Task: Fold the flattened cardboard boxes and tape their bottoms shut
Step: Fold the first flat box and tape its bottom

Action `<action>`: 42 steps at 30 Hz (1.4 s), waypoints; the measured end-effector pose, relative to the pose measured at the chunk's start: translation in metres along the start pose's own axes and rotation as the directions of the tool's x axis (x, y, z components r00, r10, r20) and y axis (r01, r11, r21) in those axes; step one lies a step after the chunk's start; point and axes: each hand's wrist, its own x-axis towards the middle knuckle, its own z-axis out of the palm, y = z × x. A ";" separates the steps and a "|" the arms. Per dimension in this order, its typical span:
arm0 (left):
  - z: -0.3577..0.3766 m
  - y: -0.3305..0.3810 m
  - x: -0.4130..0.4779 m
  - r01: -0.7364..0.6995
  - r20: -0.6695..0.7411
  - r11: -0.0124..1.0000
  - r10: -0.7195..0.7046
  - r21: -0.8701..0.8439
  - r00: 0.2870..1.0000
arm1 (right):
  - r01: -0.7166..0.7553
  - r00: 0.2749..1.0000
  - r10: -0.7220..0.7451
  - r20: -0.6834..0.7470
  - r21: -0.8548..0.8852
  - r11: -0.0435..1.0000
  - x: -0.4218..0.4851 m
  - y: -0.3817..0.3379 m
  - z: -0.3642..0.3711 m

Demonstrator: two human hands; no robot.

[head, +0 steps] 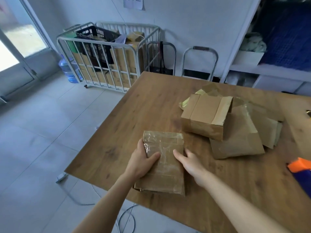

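Flattened box (166,179), tape-glossed, near table (151,106) edge: left hand (143,163) fingers clasp its side, likely to open it; right hand (191,163) fingers straight, steadying it.

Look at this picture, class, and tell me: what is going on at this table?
A person works at a wooden table with both hands on a flattened box shiny with clear tape. The left hand grips its left edge, thumb on top; the right hand rests on it with straight fingers. Farther back, one folded box, its upper face taped, sits on a pile of flat boxes.
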 end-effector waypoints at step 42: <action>0.154 0.167 -0.061 -0.576 0.233 0.811 0.544 0.101 0.806 | 0.435 0.787 -0.568 -0.240 -0.437 0.787 -0.138 0.100 -0.277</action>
